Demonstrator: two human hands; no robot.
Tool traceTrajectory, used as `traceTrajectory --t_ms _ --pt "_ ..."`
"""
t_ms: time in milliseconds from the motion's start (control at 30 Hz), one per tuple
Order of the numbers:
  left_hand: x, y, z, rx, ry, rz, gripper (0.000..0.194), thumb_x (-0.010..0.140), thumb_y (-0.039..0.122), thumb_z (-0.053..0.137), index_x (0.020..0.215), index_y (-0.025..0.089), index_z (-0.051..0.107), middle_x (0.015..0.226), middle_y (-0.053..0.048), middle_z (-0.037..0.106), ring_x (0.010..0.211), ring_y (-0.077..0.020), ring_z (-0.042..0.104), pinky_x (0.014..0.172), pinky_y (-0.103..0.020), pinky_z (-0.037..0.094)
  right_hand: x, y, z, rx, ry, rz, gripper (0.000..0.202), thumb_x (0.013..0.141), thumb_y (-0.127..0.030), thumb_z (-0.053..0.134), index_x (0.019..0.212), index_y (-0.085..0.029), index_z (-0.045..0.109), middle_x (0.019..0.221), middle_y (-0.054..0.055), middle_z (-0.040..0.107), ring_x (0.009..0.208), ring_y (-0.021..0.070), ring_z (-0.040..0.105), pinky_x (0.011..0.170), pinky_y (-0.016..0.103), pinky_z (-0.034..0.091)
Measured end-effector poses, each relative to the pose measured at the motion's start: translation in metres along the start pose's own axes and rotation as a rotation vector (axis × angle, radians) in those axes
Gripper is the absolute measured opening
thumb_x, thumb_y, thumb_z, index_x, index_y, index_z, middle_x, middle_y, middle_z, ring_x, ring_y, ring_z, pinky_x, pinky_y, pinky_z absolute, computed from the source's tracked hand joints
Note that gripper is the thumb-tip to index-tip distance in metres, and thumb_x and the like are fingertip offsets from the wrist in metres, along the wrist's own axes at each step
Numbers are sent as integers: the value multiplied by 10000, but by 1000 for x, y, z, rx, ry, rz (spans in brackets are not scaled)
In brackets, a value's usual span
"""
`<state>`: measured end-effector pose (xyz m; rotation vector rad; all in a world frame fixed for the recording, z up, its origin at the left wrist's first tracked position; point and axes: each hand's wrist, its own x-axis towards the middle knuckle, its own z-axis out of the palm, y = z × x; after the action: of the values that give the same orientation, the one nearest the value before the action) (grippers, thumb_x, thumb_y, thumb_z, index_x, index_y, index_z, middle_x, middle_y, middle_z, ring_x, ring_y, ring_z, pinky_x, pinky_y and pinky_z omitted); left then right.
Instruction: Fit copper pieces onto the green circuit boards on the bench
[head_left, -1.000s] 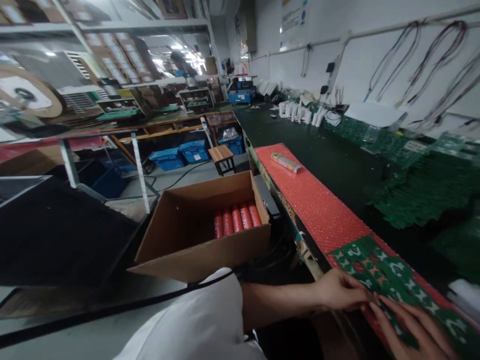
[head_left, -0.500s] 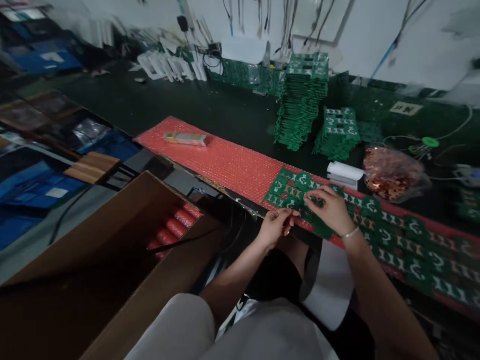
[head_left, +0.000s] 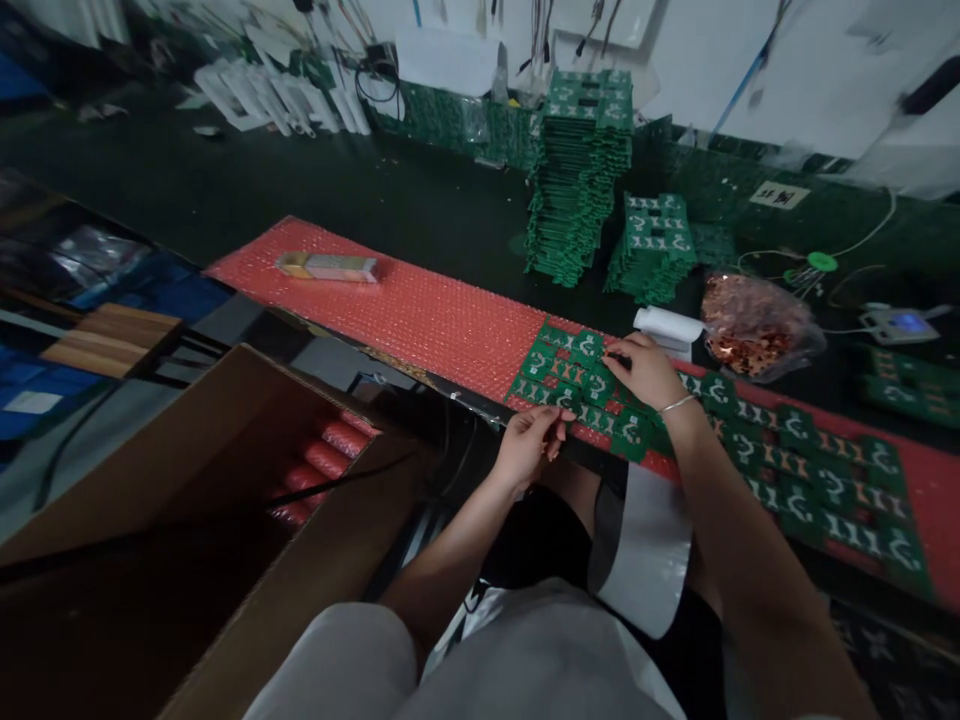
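Note:
Green circuit boards (head_left: 574, 378) with white and copper-coloured pieces lie in joined rows on a long strip of red bubble wrap (head_left: 450, 310). My left hand (head_left: 529, 447) is closed in a pinch at the near edge of these boards. Something small and reddish shows around its fingers, too small to name. Over the far part of the boards, my right hand (head_left: 646, 372) has thumb and fingertips drawn together, close to the board surface. Whatever its fingertips hold, if anything, is hidden. A bracelet circles the right wrist.
Behind stand a tall stack of green boards (head_left: 574, 190) and a shorter stack (head_left: 652, 250). A clear bag of copper pieces (head_left: 757, 325) lies beside a white roll (head_left: 667, 325). A box cutter (head_left: 328, 268) rests on the wrap. An open cardboard box (head_left: 187, 500) holds red rolls (head_left: 326, 458).
The whole view has shifted. My right hand has moved slightly rightward and away over the boards, its fingers now lower against them. My left hand stays about where it was at the edge.

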<state>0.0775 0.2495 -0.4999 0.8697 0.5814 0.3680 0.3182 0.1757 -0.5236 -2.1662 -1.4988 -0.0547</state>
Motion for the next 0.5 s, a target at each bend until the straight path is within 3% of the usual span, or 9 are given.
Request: traceTrajectory --t_ms 500 --pt "-1 1 4 -4 14 6 359 767 448 685 783 90 713 567 8 542 375 -36 369 411 -208 253 3 -10 -2 -223 -90 -65 281 941 -258 474 880 -168 733 914 119 625 895 253 578 861 406 501"
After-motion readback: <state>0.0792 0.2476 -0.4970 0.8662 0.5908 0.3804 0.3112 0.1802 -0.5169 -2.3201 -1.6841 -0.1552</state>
